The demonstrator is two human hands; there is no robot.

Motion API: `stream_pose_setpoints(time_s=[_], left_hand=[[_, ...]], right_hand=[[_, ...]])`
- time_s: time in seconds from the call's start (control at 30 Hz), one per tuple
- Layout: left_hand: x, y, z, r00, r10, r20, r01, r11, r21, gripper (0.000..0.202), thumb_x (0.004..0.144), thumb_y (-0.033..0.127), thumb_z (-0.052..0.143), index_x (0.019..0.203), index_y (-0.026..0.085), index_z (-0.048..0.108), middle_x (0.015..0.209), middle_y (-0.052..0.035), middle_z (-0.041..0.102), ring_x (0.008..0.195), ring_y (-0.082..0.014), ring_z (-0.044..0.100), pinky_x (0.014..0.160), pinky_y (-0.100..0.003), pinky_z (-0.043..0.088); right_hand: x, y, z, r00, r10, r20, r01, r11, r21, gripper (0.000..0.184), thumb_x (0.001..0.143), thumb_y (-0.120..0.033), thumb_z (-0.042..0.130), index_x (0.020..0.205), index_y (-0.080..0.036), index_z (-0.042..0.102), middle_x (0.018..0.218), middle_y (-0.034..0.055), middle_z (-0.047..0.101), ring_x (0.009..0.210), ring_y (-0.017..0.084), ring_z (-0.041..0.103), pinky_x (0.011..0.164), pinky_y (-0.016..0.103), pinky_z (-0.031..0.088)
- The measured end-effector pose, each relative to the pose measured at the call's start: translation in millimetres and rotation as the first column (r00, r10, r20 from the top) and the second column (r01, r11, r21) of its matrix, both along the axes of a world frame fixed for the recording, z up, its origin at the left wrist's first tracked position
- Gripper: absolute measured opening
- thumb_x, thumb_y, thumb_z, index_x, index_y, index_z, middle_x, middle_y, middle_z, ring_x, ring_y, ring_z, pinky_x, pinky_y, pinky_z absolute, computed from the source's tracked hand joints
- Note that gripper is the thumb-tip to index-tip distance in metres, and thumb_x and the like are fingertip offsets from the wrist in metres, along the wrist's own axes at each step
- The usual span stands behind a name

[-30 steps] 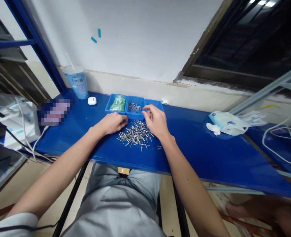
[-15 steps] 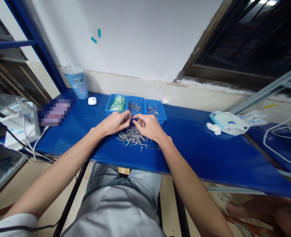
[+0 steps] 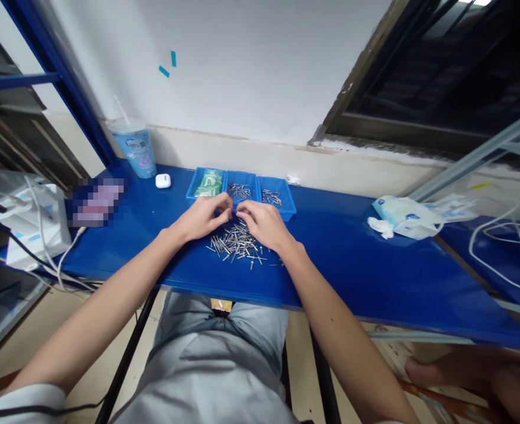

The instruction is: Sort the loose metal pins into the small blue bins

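A loose pile of silver blind rivets (image 3: 235, 242) lies on the blue table, just in front of my hands. My left hand (image 3: 204, 217) is curled above the pile's left side, thumb and fingertips drawn together. Close beside it, almost fingertip to fingertip, my right hand (image 3: 262, 222) pinches over the pile's right side. Anything between the fingers of either hand is too small to make out. Behind the hands stand three joined blue trays: the left tray (image 3: 189, 193) holds green-and-clear packets, while the middle tray (image 3: 242, 175) and right tray (image 3: 291, 206) hold more rivets.
A blue cup with a straw (image 3: 136, 150) and a white earbud case (image 3: 163, 181) stand at the back left. White cables and a power strip (image 3: 39, 229) sit at far left. On the right lies a tissue pack (image 3: 405, 217). Another person's leg (image 3: 454, 371) shows at lower right.
My left fingers have opened slightly from their tighter curl, and the right fingers have shifted a little at the fingertips. The view has moved slightly; the pile looks much the same.
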State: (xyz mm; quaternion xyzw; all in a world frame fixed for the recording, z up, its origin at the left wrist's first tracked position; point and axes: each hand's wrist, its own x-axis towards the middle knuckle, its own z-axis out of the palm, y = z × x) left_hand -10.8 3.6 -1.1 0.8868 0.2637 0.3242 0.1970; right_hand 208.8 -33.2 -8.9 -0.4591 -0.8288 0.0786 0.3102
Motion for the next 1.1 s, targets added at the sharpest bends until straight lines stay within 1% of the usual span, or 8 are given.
stream_pose_setpoints(time_s=[0.07, 0.13, 0.33, 0.47, 0.73, 0.8, 0.97, 1.1], left_hand=[[-0.1, 0.5, -0.4, 1.0, -0.005, -0.03, 0.006, 1.0, 0.01, 0.013, 0.101, 0.026, 0.051, 0.098, 0.018, 0.061, 0.083, -0.0014, 0.073, 0.071, -0.0129, 0.066, 0.068, -0.025, 0.047], [-0.3, 1.1, -1.2, 0.998, -0.02, -0.064, 0.02, 1.0, 0.012, 0.014, 0.101, 0.026, 0.051, 0.097, 0.018, 0.062, 0.081, -0.0012, 0.072, 0.068, -0.0128, 0.064, 0.067, -0.025, 0.046], [0.1, 1.5, -2.4, 0.99, -0.048, -0.132, 0.051, 0.999, 0.019, 0.021, 0.105, 0.032, 0.051, 0.101, 0.018, 0.066, 0.078, -0.0009, 0.07, 0.068, -0.0137, 0.063, 0.068, -0.026, 0.044], [0.1, 1.8, -2.4, 0.988, -0.056, -0.141, 0.062, 0.997, 0.042, 0.025, 0.107, 0.035, 0.051, 0.1, 0.018, 0.068, 0.077, -0.0013, 0.069, 0.068, -0.014, 0.062, 0.067, -0.027, 0.043], [-0.3, 1.3, -1.4, 0.99, -0.048, -0.136, 0.056, 0.997, 0.06, 0.027, 0.107, 0.037, 0.052, 0.098, 0.018, 0.07, 0.08, -0.0023, 0.069, 0.07, -0.0144, 0.061, 0.069, -0.028, 0.043], [-0.1, 1.6, -1.5, 0.991, -0.042, -0.127, 0.05, 0.997, 0.061, 0.027, 0.107, 0.037, 0.052, 0.1, 0.019, 0.07, 0.081, -0.0025, 0.07, 0.071, -0.0147, 0.062, 0.069, -0.028, 0.043], [0.1, 3.6, -3.9, 0.997, 0.032, -0.07, -0.027, 0.997, 0.066, 0.025, 0.105, 0.037, 0.055, 0.104, 0.019, 0.071, 0.082, -0.0022, 0.071, 0.066, -0.0137, 0.058, 0.066, -0.027, 0.041], [0.6, 3.6, -4.7, 0.998, 0.048, -0.037, -0.044, 0.995, 0.095, 0.024, 0.105, 0.036, 0.055, 0.103, 0.019, 0.071, 0.084, -0.0026, 0.07, 0.065, -0.0134, 0.057, 0.065, -0.027, 0.042]], right_hand=[[0.3, 0.4, -0.6, 1.0, 0.009, -0.018, -0.009, 1.0, 0.023, 0.022, 0.107, -0.03, 0.048, 0.105, -0.023, 0.069, 0.105, 0.0068, 0.073, 0.093, 0.021, 0.066, 0.081, 0.033, 0.044], [0.0, 0.7, -1.1, 1.0, 0.018, -0.025, -0.017, 0.999, 0.036, 0.024, 0.108, -0.031, 0.046, 0.101, -0.022, 0.068, 0.104, 0.0068, 0.072, 0.093, 0.021, 0.064, 0.081, 0.032, 0.043], [-2.0, 0.8, -1.6, 0.999, -0.031, 0.016, 0.03, 0.999, 0.011, 0.039, 0.109, -0.039, 0.044, 0.08, -0.021, 0.063, 0.078, 0.0025, 0.065, 0.071, 0.017, 0.055, 0.069, 0.03, 0.034], [-2.7, 0.6, -0.8, 0.997, -0.064, 0.035, 0.065, 0.997, -0.034, 0.045, 0.109, -0.044, 0.044, 0.074, -0.021, 0.062, 0.07, 0.0019, 0.062, 0.067, 0.016, 0.054, 0.066, 0.03, 0.031], [-3.7, -1.1, 2.6, 0.998, -0.032, 0.053, 0.036, 0.996, -0.08, 0.04, 0.109, -0.039, 0.046, 0.077, -0.021, 0.063, 0.072, 0.002, 0.064, 0.067, 0.016, 0.055, 0.065, 0.03, 0.031], [-3.9, -2.1, 3.6, 0.998, -0.034, 0.044, 0.037, 0.997, -0.075, 0.036, 0.109, -0.039, 0.048, 0.083, -0.021, 0.066, 0.077, 0.0027, 0.068, 0.07, 0.017, 0.058, 0.067, 0.03, 0.033], [-4.6, -2.2, 2.0, 0.999, -0.007, -0.036, 0.006, 1.0, -0.01, 0.021, 0.108, -0.035, 0.049, 0.108, -0.023, 0.066, 0.101, 0.0055, 0.074, 0.089, 0.021, 0.066, 0.079, 0.032, 0.043], [-3.6, -1.2, -0.2, 0.999, 0.013, -0.046, -0.01, 0.998, 0.064, 0.022, 0.108, -0.029, 0.045, 0.104, -0.022, 0.066, 0.105, 0.0068, 0.072, 0.094, 0.021, 0.066, 0.081, 0.032, 0.044]])
